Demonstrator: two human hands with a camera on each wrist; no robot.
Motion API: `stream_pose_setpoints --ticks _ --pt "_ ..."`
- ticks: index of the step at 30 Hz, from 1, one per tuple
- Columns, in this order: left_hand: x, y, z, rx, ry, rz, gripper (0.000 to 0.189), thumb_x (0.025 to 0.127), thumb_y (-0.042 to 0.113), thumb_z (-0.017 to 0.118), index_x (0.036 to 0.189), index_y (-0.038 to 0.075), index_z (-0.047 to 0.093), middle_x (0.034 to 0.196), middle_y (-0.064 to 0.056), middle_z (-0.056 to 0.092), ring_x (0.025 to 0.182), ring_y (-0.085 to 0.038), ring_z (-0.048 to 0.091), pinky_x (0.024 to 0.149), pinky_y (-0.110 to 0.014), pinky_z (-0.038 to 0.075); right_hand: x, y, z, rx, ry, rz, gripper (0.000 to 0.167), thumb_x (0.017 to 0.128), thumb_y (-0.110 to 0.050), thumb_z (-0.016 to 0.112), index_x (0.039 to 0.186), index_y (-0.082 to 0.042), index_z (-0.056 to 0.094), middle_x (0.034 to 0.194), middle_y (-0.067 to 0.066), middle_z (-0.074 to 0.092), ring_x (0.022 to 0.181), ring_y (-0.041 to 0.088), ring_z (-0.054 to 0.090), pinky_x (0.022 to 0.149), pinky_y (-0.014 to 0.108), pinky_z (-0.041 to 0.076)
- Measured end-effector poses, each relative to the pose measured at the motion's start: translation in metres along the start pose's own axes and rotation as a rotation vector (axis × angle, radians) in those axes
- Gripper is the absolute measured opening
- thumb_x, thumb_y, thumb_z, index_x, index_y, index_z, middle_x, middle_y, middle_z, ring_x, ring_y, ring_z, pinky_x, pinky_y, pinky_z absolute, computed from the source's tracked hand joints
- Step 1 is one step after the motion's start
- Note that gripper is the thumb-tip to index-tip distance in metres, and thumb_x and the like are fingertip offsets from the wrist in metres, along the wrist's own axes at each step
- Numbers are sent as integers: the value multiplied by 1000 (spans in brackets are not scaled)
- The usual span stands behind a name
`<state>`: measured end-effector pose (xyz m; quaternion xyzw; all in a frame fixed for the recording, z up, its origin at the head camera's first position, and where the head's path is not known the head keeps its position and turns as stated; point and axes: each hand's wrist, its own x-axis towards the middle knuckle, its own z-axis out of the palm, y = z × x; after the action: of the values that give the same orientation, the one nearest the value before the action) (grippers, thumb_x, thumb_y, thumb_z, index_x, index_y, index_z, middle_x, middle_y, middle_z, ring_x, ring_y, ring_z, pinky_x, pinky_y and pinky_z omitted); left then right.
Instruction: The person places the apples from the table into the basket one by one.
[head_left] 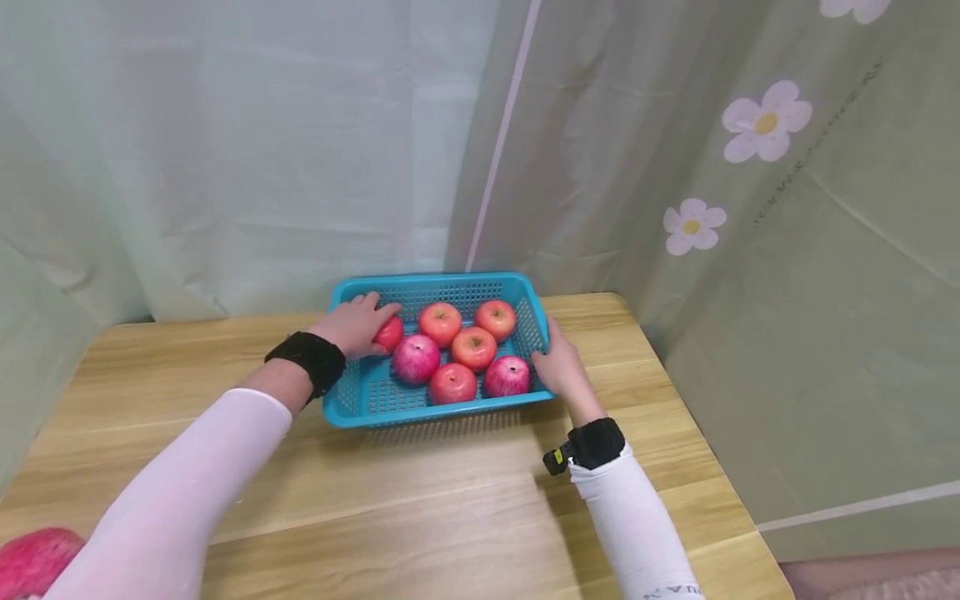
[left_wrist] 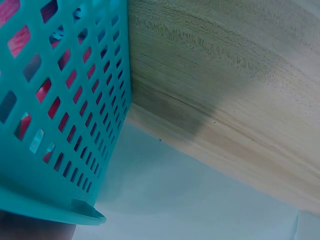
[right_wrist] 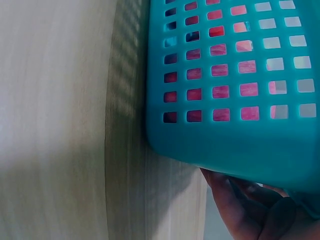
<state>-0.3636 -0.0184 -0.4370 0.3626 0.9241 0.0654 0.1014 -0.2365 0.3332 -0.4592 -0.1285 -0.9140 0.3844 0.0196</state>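
Note:
A blue plastic basket (head_left: 450, 408) with perforated walls stands on the table and holds several red apples (head_left: 474, 348). My left hand (head_left: 354, 323) reaches over the basket's left side and grips an apple (head_left: 388, 332) in the back left part, fingers curled over it. On the right, my right hand (head_left: 561, 363) grips the basket's end wall at the rim, with the thumb on the inner side. The right wrist view shows its fingers (right_wrist: 232, 205) against the basket's outer wall (right_wrist: 225, 145). Only the basket's slotted wall (left_wrist: 55, 180) fills the left of the left wrist view.
The wooden table (head_left: 420, 517) has its back edge close behind the basket, against a pale curtain (head_left: 300, 167). A large red fruit (head_left: 37, 560) lies at the near left, partly hidden by the left sleeve. A flowered curtain (head_left: 787, 333) hangs along the right side.

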Motion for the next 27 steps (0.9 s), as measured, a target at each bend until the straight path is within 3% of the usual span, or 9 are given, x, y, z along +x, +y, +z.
stream_pose_setpoints --ticks 16,27 --pt "-1 -2 1 -33 1 -7 83 96 30 82 162 1 40 155 -39 38 144 -60 37 116 -68 36 0 -1 3 1 4 -9 75 104 -9 57 170 -11 22 156 26 51 139 45 53 112 62 45" --pt "4 -7 3 -96 -23 -16 87 96 31 81 165 6 35 160 -37 31 147 -58 33 116 -70 36 -2 -2 0 2 8 -4 74 104 -10 57 170 -11 23 156 26 51 139 45 54 111 63 45"
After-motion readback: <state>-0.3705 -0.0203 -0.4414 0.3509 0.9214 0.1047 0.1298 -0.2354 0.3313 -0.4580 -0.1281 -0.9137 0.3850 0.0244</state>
